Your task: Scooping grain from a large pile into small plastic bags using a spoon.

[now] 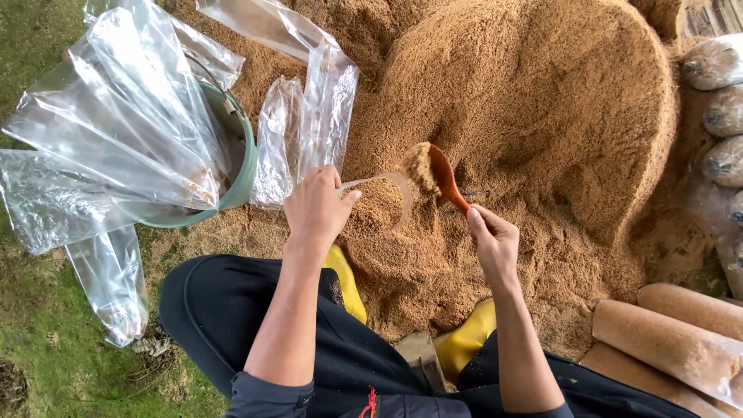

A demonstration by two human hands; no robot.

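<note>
A broad heap of tan sawdust [534, 116] covers the ground outdoors, with grass along the left edge and packed, sawdust-filled bags [681, 333] stacked at the near right. At the foot of the heap, the left hand [316, 207] pinches the rim of a clear plastic bag [383, 197], its grip closed on the film so the mouth stands open towards the right. The right hand [493, 246] has its grip wrapped around the handle of an orange-brown scoop [443, 174], which carries a mound of sawdust just beside and slightly above the bag's mouth. To do this well, judging from how things lie, the mouth should be kept stretched wide and tilted up to meet the scoop, and the scoop tipped slowly with its lip inside the rim, so nothing spills over the thin edge. A firm pinch matters, since the film looks slippery and limp. At the far left, a green bucket [246, 166] holds a sheaf of empty clear bags [116, 116], with more lying just beside it. Yellow boots [464, 340] show near the knees.
</note>
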